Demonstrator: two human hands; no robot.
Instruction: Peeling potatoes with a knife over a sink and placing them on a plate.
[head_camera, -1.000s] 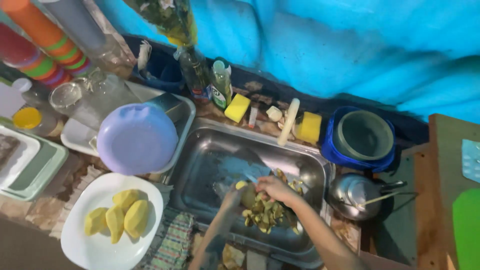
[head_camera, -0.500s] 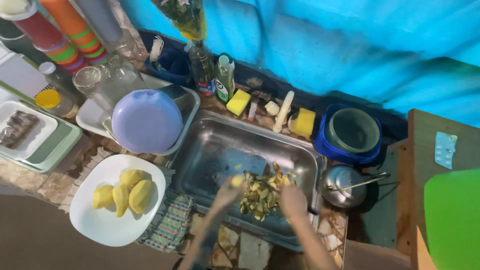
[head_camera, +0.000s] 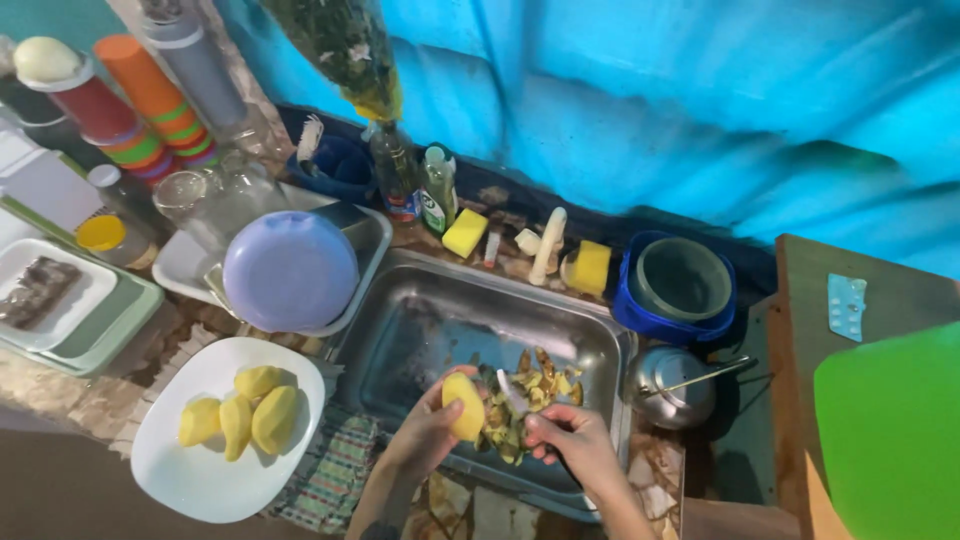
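The left hand (head_camera: 428, 432) grips a peeled yellow potato (head_camera: 463, 405), fingers curled around its lower half, and holds it over the near part of the steel sink (head_camera: 420, 330). The right hand (head_camera: 570, 440) is closed around a small knife (head_camera: 512, 392), whose pale blade points up and left toward the potato and stops just beside it. Below and behind both hands, a heap of potato peelings (head_camera: 530, 385) lies in the sink basin.

To the left of the sink, a white plate (head_camera: 190, 470) sits on the table and carries four peeled potatoes (head_camera: 240, 418) lying close together. Between the plate and the sink a checked cloth (head_camera: 335, 470) is spread out. Farther back on the left, a lilac bowl (head_camera: 290, 270) rests upside down in a white tray (head_camera: 180, 265), with clear glasses (head_camera: 185, 195) beside it and a stack of coloured cups (head_camera: 150, 110) beyond.

Along the far rim of the sink stand two bottles (head_camera: 415, 190), a yellow sponge (head_camera: 465, 233) and a second yellow sponge (head_camera: 588, 268). To the right of the sink sits a blue container (head_camera: 680, 290) with a grey bowl inside, and nearer, a metal kettle (head_camera: 672, 385). At the far right edge a green board (head_camera: 890, 430) fills the corner.
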